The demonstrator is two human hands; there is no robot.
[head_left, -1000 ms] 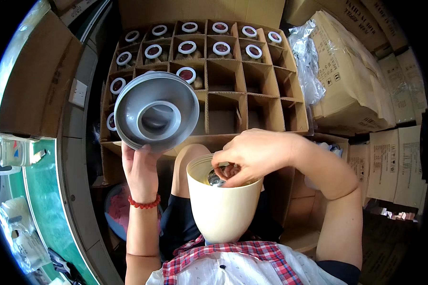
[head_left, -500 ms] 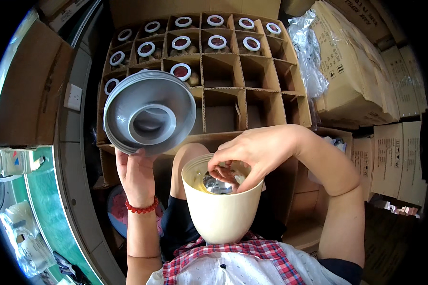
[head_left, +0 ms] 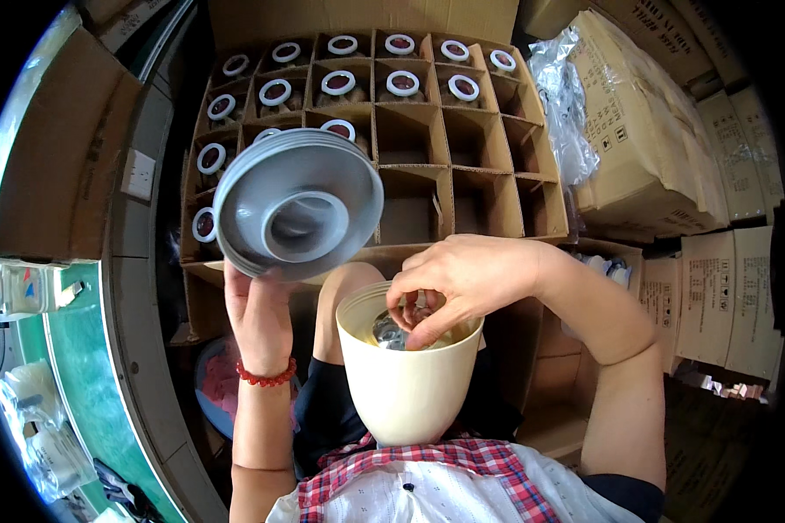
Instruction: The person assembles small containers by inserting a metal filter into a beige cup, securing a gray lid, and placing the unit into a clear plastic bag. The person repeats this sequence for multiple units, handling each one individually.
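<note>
My left hand holds up a grey, round plastic part by its lower edge. This part is bowl-like, with a ribbed rim and a raised ring round a hollow centre. A cream, cup-shaped casing stands upright in my lap, its wide mouth upward. Inside sits a shiny, silvery liner. From the right, my right hand reaches over the casing's mouth, fingers curled and thumb bent in, closed at the liner's top. The fingertips partly cover the liner.
A divided cardboard carton ahead holds several white-ringed containers in its cells. Clear plastic wrap hangs beside a large carton at right. A green-topped bench runs along the left; a blue tub stands below.
The grey part and my left hand have moved slightly right. My right hand's fingers have curled closer together at the liner, and the hand has lifted a little.
</note>
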